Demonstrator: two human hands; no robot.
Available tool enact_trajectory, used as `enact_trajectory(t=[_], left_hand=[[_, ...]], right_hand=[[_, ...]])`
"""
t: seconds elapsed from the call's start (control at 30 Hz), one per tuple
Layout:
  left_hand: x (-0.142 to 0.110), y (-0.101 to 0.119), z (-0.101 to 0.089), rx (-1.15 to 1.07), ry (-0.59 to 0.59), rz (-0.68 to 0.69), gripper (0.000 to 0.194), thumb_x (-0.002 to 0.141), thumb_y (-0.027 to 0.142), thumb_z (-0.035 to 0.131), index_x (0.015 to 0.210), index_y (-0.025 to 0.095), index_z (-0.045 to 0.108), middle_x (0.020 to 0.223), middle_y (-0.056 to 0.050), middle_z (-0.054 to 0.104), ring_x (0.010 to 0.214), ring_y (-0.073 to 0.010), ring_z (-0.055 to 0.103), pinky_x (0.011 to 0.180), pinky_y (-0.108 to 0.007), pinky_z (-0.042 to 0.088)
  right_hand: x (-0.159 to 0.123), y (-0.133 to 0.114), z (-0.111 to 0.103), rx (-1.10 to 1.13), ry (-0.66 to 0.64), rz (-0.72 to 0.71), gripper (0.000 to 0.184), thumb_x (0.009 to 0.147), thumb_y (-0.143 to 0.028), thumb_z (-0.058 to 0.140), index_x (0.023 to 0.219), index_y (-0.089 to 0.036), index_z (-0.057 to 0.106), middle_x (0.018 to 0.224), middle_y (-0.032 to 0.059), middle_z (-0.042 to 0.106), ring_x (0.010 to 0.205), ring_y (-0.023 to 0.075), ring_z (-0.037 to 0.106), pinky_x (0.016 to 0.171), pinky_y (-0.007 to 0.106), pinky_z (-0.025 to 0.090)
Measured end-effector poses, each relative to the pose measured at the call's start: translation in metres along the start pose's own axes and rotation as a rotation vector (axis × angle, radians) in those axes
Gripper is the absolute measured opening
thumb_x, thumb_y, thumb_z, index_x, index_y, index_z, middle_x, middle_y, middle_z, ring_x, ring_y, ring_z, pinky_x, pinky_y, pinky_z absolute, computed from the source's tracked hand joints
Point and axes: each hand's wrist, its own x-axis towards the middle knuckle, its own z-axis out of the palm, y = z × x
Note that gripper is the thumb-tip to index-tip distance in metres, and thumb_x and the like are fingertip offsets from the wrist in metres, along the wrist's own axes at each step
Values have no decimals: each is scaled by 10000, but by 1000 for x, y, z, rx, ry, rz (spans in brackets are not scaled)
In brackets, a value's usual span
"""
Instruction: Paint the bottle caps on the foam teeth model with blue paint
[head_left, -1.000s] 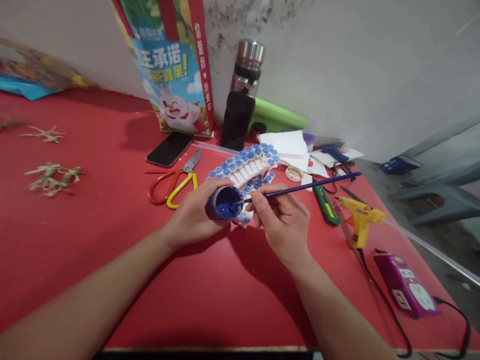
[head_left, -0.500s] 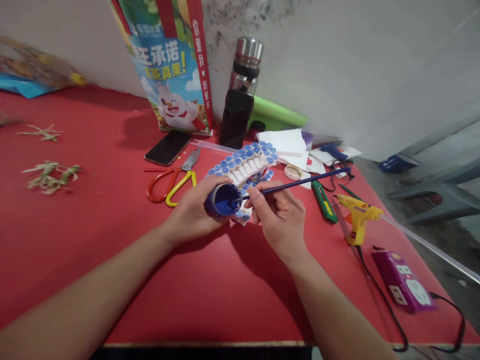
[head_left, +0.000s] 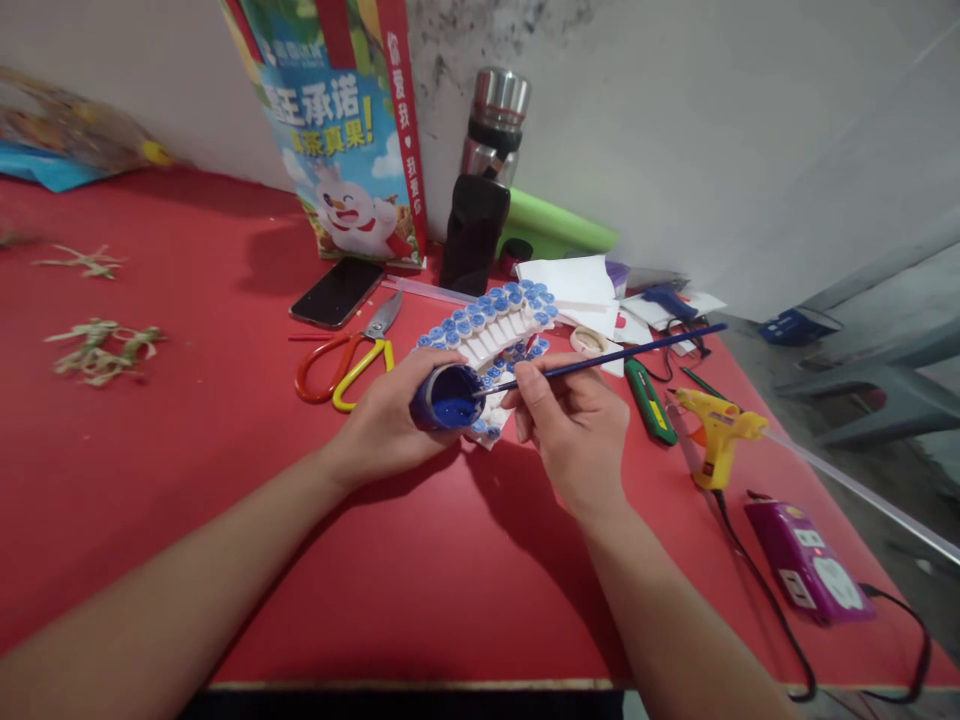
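Note:
My left hand (head_left: 390, 418) is wrapped round a small jar of blue paint (head_left: 448, 408), its open mouth tilted toward me. In my right hand (head_left: 566, 420) I pinch a paintbrush (head_left: 630, 350) with a long dark blue handle. The bristle end is at the right rim of the jar. Just behind the jar lies a white paper craft piece (head_left: 487, 345) edged with rows of small blue-topped rolls; my hands and the jar hide part of it.
Scissors (head_left: 349, 365) and a phone (head_left: 337, 292) lie left of the craft piece. On the right are a green utility knife (head_left: 650, 402), a yellow glue gun (head_left: 716, 430) and a purple power strip (head_left: 810, 562). A steel flask (head_left: 499, 120) and a printed bag (head_left: 345, 140) stand behind.
My right hand has moved a little to the right, drawing the brush tip from inside the jar to its rim. My left hand and the jar stay nearly still.

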Motion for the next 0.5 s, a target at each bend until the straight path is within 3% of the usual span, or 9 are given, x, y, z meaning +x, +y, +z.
enact_trajectory(t=[0.17,0.3,0.5], left_hand=[[0,-2,-1,18,-16,9,505,800,263,838,1268,211,656,1269,-92,753,1134,-267,744,990,-357,609],[1,-2,-2,43,-7,-19,523,784,278,845,1270,220,661,1267,-87,760,1140,-281,746,1007,-376,608],[3,-3,-3,66,90,-74,530,750,291,874,1234,213,672,1222,-76,777,1130,-282,751,1020,-393,607]], right_hand=[[10,1,0,254,82,205,379,863,-525,872,878,-218,651,636,-47,712,383,69,521,322,183,321],[18,5,0,359,125,330,476,753,-549,935,764,-215,595,617,-47,696,367,49,473,299,178,279],[26,11,-11,422,179,319,477,714,-487,963,743,-208,578,608,-54,686,379,32,456,326,155,284]])
